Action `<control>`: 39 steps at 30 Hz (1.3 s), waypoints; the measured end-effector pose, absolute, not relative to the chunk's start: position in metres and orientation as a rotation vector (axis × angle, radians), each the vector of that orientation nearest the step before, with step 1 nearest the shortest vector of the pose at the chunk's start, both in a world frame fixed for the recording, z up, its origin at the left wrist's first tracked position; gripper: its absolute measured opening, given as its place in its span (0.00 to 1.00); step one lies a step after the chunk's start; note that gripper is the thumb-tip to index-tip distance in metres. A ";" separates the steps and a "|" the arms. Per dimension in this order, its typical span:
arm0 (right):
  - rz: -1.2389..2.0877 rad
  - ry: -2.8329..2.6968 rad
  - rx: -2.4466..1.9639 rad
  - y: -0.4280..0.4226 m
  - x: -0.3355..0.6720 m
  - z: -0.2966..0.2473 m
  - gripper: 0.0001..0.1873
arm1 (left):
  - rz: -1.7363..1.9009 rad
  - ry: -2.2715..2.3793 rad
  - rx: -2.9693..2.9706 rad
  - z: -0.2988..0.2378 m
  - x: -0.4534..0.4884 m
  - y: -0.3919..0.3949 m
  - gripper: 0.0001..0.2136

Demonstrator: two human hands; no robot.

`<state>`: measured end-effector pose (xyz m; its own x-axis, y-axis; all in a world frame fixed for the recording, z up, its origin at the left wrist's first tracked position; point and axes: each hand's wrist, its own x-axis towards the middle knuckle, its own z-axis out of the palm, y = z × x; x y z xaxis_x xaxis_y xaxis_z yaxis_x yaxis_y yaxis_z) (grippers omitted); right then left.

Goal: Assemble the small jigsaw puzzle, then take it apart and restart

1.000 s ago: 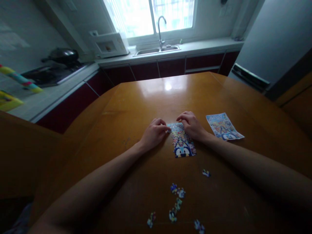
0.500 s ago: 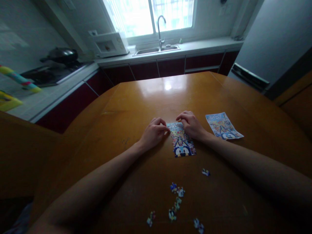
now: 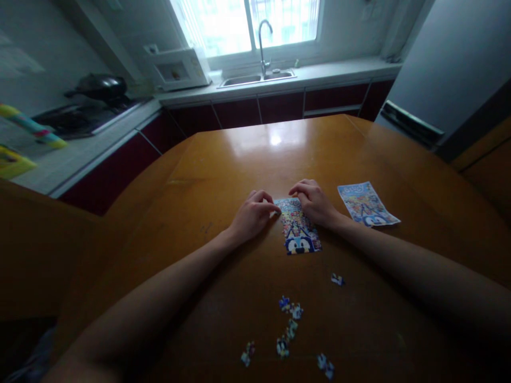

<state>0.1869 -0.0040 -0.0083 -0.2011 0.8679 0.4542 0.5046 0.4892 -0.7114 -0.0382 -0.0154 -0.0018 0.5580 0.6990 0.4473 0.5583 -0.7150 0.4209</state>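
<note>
A jigsaw puzzle (image 3: 297, 226), mostly assembled and printed with a blue cartoon dog's face at its near end, lies flat on the wooden table. At its upper left edge, my left hand (image 3: 255, 214) pinches a small puzzle piece (image 3: 278, 213), largely covered by the fingertips. My right hand (image 3: 313, 202) lies over the upper right side, its fingers bent together and holding against the puzzle; that corner is hidden. Nearer to me are loose pieces, among them a dark and white piece (image 3: 337, 279) and a blue one (image 3: 284, 304).
A printed picture sheet (image 3: 367, 204) lies right of the puzzle on the table (image 3: 223, 175). Several more pieces (image 3: 282, 347) are scattered near the front. Beyond stand a counter with a sink (image 3: 241, 81), a microwave (image 3: 178, 70), a stove with a black pan (image 3: 99, 86) and a fridge (image 3: 447, 69).
My left fingertips have shifted very slightly right against the puzzle edge. The right hand stays in place, and the whole view has tilted a little.
</note>
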 end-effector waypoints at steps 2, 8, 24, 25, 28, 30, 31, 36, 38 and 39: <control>0.516 -1.858 -1.140 -0.003 0.187 -0.009 0.14 | 0.909 1.028 2.553 -0.002 -0.038 -0.016 0.13; 0.507 -1.852 -1.135 -0.002 0.187 -0.012 0.14 | 0.899 1.008 2.569 0.001 -0.038 -0.018 0.14; 0.496 -1.858 -1.141 -0.003 0.188 -0.010 0.14 | 0.624 0.538 2.549 0.031 -0.035 -0.040 0.12; 0.498 -1.857 -1.140 -0.003 0.188 -0.010 0.14 | 0.512 0.459 2.516 0.039 -0.033 -0.047 0.12; 0.510 -1.860 -1.142 -0.003 0.188 -0.010 0.14 | 0.171 0.231 2.380 0.061 -0.025 -0.074 0.11; 0.516 -1.861 -1.142 -0.003 0.188 -0.010 0.14 | 0.070 0.098 2.335 0.068 -0.019 -0.089 0.09; 0.517 -1.861 -1.141 -0.003 0.188 -0.010 0.14 | 0.040 0.061 2.340 0.070 -0.017 -0.095 0.08; 0.522 -1.857 -1.141 -0.004 0.188 -0.009 0.14 | 0.010 -0.054 2.455 0.064 -0.010 -0.107 0.07; 0.525 -1.853 -1.145 -0.004 0.187 -0.008 0.14 | -0.014 -0.080 2.487 0.062 -0.009 -0.109 0.08; 0.527 -1.851 -1.147 -0.004 0.187 -0.008 0.14 | -0.018 -0.087 2.494 0.062 -0.008 -0.110 0.08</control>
